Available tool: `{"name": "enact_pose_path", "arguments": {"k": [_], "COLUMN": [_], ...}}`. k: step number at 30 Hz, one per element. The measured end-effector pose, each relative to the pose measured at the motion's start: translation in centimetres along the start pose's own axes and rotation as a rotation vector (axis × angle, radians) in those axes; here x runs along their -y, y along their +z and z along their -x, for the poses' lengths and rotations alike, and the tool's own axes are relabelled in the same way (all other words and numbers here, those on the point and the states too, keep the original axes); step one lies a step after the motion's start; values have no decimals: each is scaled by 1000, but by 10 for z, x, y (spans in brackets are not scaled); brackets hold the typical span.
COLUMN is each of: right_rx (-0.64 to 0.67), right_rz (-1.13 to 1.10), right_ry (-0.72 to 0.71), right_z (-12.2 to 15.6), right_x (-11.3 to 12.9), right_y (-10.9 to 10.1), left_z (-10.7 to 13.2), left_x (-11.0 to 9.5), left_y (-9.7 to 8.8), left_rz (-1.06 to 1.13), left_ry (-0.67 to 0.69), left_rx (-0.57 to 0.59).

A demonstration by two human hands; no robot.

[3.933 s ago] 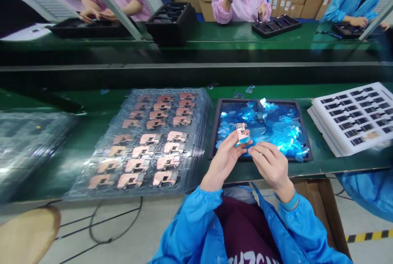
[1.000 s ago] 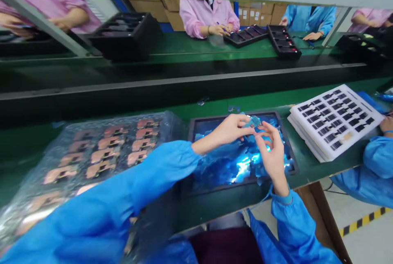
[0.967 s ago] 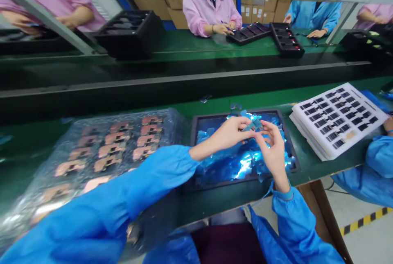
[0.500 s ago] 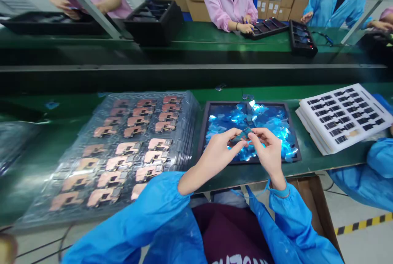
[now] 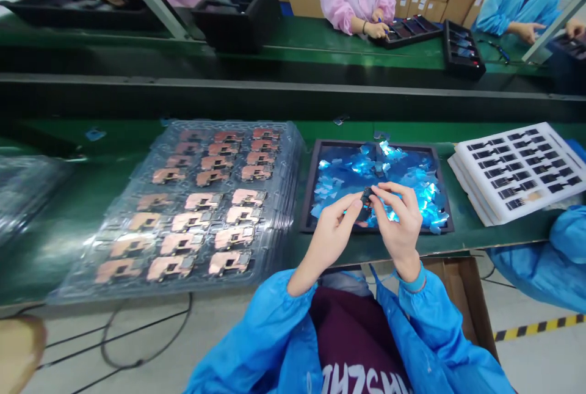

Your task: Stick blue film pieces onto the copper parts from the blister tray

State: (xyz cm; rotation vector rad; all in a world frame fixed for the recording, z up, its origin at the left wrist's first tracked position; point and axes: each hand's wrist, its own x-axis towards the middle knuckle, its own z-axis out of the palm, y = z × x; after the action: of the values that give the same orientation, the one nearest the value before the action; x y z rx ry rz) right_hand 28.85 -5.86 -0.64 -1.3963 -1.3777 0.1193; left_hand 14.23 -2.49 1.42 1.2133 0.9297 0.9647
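Observation:
My left hand [image 5: 336, 227] and my right hand [image 5: 399, 218] meet over a shallow black tray [image 5: 310, 189]. Between their fingertips they pinch a small dark circuit board [image 5: 366, 193]; its details are too small to make out. Thumb and fingers of both hands are closed on it. Shiny blue film pieces [image 5: 423, 195] lie scattered in the tray below. To the left, a stack of clear plastic trays [image 5: 293, 168] carries rows of copper-coloured circuit boards [image 5: 201, 201].
At the right, stacked white trays [image 5: 485, 211] hold black parts in rows. A blue sleeve [image 5: 567, 238] of a neighbour reaches in there. Across the line, people in pink and blue work beside black bins [image 5: 235, 15]. Loose film scraps [image 5: 95, 134] lie on the green bench.
The view has shifted, so the bench appears higher and further right. My hands stay together over the black tray, and the small board between them has turned and shows darker.

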Motion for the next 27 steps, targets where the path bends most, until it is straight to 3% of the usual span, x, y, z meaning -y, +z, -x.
{"name": "enact_pose_path", "arguments": {"k": [4,8,15,20,23,27], "right_rx": [-29,80,202,281,224,-19], "right_rz": [51,100,116,67,41,44], "right_ry": [-113,-157,-321,-314,-313,-162], "right_z": [1,1,4,11,15,6], "right_x": [-5,-11,-8,-5,-4,-16], "right_y": [0,-2,-7,-9,-7,6], "left_z": [2,3,-2,-10,-18,-26], "left_x": [3,8,16,23,31,41], "left_y": [-8,-13,-17,-22,-26,-32], "left_rz": [161,284,479,552,586,606], "left_ry": [-134,-194,-280,-305,-273,-197], "left_rx": [74,81,69,-13,-106,-281]}}
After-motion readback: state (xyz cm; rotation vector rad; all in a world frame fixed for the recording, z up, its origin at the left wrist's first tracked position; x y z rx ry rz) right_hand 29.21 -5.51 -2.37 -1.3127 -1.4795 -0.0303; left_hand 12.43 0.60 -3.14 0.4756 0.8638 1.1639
